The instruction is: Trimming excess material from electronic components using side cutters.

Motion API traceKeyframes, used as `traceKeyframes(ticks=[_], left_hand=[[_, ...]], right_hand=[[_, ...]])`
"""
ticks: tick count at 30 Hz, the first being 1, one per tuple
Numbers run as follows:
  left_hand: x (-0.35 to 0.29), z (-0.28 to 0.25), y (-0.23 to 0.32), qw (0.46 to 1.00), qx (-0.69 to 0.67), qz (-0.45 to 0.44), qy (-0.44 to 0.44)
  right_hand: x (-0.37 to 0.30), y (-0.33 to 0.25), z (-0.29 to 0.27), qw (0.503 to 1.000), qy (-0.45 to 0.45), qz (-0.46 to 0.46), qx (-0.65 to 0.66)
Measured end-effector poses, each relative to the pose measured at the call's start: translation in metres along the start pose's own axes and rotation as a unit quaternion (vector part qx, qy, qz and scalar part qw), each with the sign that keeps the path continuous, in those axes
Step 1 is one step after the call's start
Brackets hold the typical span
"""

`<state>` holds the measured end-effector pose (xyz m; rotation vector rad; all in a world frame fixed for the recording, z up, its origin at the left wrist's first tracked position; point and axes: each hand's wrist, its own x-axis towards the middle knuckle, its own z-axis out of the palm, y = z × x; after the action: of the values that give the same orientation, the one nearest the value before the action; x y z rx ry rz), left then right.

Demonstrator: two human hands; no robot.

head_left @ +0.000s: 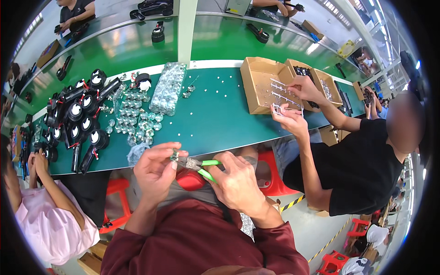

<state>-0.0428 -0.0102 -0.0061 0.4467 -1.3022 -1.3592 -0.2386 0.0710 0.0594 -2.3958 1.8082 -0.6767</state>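
Observation:
My left hand point(155, 175) pinches a small green part point(174, 155), perhaps a circuit board, between thumb and fingers. My right hand point(240, 185) is closed round the bright green handles of a pair of pliers point(192, 163). The jaws of the pliers reach the small part at my left fingertips; whether they grip it cannot be made out. Both hands are in front of the green table's point(213, 123) near edge. Beyond my left hand lie several small clear-and-green parts point(130, 114) in loose rows, next to a clear bag point(167, 89) packed with similar pieces.
Black round-headed devices with handles point(75, 110) are piled at the left. Cardboard boxes point(255, 91) stand at the right, where a co-worker in black point(353, 169) holds a white plastic frame point(286, 98). A person in pink point(55, 220) works at the left. Tiny white bits dot the table.

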Motion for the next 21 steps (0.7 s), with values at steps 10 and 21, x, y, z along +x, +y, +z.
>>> traceKeyframes(ticks=[10, 21], left_hand=[[0.0, 0.008, -0.003, 0.998, 0.035, 0.052, 0.032], [0.004, 0.009, -0.015, 0.995, 0.039, 0.077, 0.042]], right_hand=[[-0.001, -0.001, 0.009, 1.0, 0.006, 0.003, 0.019], [-0.002, -0.004, 0.012, 0.998, 0.042, 0.017, 0.035]])
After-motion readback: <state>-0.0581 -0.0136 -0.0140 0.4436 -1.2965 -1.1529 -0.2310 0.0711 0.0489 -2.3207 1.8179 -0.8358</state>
